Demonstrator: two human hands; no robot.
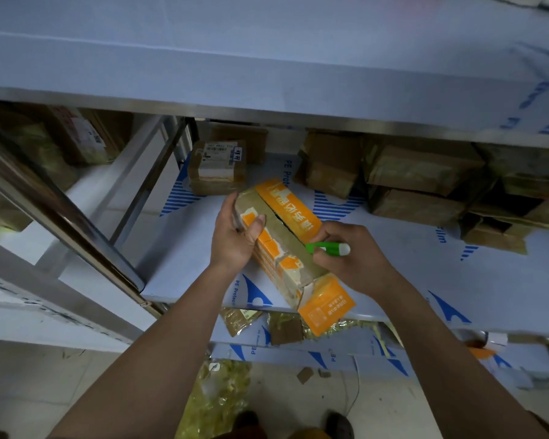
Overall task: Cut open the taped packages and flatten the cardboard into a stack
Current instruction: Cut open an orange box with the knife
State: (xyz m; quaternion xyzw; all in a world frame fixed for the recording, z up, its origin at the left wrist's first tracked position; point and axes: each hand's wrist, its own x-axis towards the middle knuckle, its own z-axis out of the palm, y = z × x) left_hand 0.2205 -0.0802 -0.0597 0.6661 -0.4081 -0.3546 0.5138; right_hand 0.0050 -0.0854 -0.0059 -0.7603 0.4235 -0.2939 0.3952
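An orange and white box [293, 213] wrapped in brown tape lies on the middle shelf [409, 280], long side running from far left to near right. My left hand [236, 234] grips its left side, thumb pressed on top. My right hand [346, 258] holds a green and white cutter [328, 248] with its tip against the tape along the box's top seam. The seam is split open along the far half. An orange end flap [327, 307] hangs open at the near end, over the shelf edge.
Several taped brown packages [415, 172] are piled at the back right of the shelf, and a labelled one [217, 167] at the back left. A steel upper shelf [267, 99] overhangs. Torn tape and cardboard scraps [222, 394] litter the lower shelf and floor.
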